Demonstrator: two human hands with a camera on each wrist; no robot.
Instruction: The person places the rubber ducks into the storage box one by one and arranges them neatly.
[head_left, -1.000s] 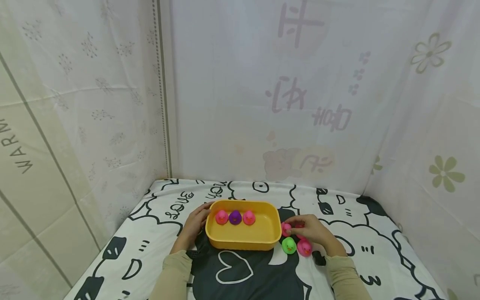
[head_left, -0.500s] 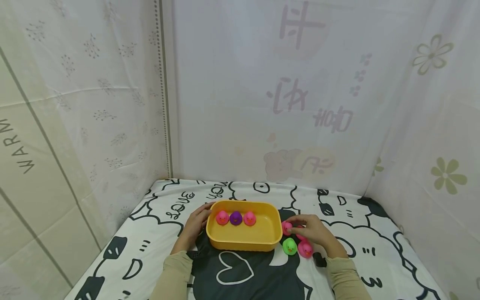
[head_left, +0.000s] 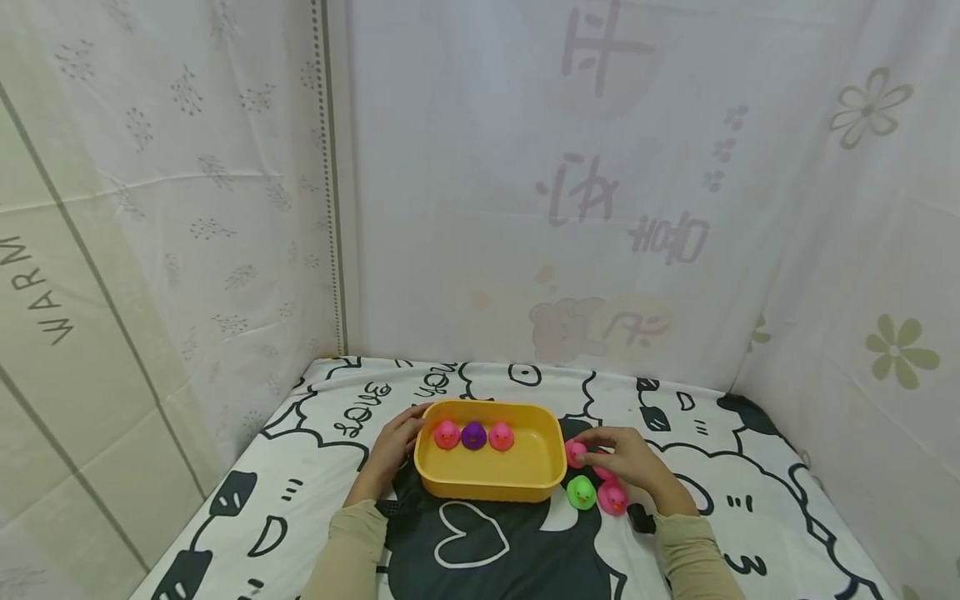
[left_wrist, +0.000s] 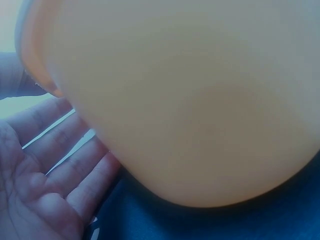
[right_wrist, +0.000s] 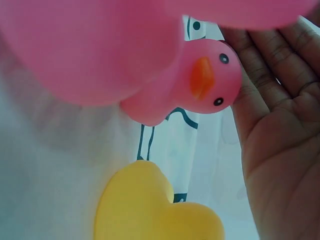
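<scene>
A yellow tray point(head_left: 491, 490) sits on the bed, with two pink rubber ducks and a purple rubber duck point(head_left: 473, 436) lined up inside. My left hand point(head_left: 392, 448) rests against the tray's left end; in the left wrist view, straight fingers point(left_wrist: 82, 160) touch its outer wall. Just right of the tray, my right hand point(head_left: 626, 457) pinches a pink rubber duck point(head_left: 575, 453) between thumb and fingertips. Below that hand are a green rubber duck point(head_left: 581, 492) and another pink duck point(head_left: 613, 497). One more pink duck point(head_left: 603, 473) is partly hidden under the palm.
White bedding point(head_left: 712, 483) with black cartoon drawings spreads under everything. Printed curtains point(head_left: 450, 208) enclose it at the back and both sides. The tray's right half shows bare floor. In the right wrist view, a near pink duck point(right_wrist: 90, 50) blocks much of the view.
The pink duck in my right hand has risen very slightly beside the tray. My left hand stays on the tray, and the whole view has shifted a little.
</scene>
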